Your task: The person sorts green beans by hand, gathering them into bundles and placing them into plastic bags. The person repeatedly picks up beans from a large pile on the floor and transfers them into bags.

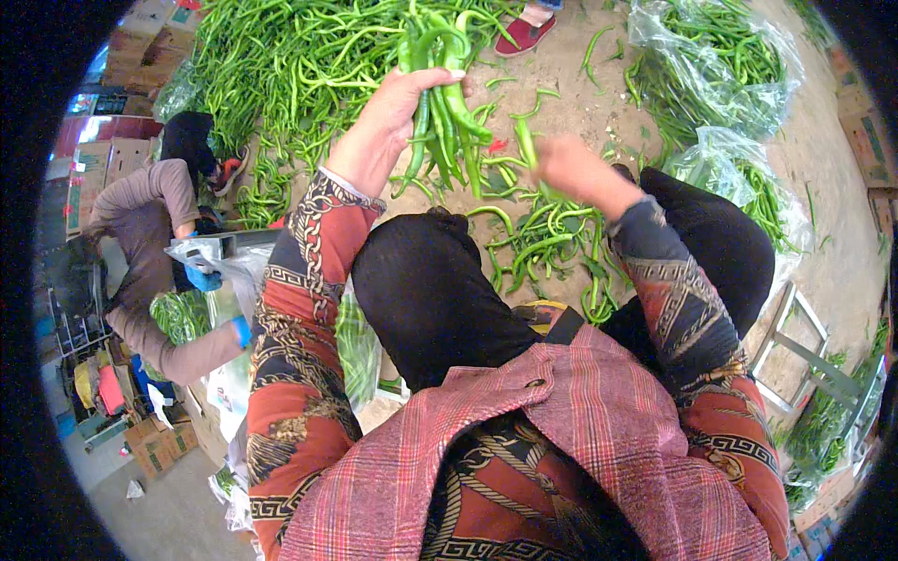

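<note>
My left hand (400,105) is closed around a bunch of long green chili peppers (442,119), its thumb across the front. The peppers hang down from the fist and poke out above it. To their right, my right hand (575,172) is blurred, its fingers curled on a single green pepper (525,140) whose ends show above and below. Loose peppers (547,245) with some leaves lie on the floor between my knees. A large pile of green peppers (302,63) spreads beyond my left hand.
Clear plastic bags of peppers (722,70) stand at the right, near a metal-framed stool (789,350). Another person (147,224) in blue gloves bends at the left beside a plastic bag. A red shoe (526,35) shows at the top. Cardboard boxes (158,442) sit lower left.
</note>
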### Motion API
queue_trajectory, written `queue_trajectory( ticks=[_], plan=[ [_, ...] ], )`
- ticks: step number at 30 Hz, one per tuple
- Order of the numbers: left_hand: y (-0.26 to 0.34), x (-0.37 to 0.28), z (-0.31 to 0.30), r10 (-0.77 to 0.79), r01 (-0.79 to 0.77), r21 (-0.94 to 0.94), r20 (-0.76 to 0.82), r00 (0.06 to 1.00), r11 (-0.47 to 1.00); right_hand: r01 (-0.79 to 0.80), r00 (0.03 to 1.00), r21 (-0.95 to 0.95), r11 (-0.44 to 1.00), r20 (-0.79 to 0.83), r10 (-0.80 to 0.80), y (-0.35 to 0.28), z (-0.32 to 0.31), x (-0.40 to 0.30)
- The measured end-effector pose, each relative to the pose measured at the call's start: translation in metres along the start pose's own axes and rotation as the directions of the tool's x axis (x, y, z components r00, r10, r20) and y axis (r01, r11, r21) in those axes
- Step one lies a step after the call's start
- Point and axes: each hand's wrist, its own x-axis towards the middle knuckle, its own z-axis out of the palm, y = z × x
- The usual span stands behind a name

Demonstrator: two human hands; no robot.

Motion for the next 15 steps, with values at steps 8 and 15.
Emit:
queue_trajectory(
  ticks=[8,15],
  plan=[
    [0.002,-0.038,0.137,0.24,-0.23,0.275,-0.001,0.971,0.933,0.588,0.809,0.758,0.282,-0.555,-0.192,-0.039,-0.028,-0.043],
    [0.049,-0.04,0.266,0.654,-0.741,0.413,0.357,0.667,0.53,0.904,0.329,0.309,0.297,-0.944,-0.02,-0.052,-0.138,-0.1]
  ],
)
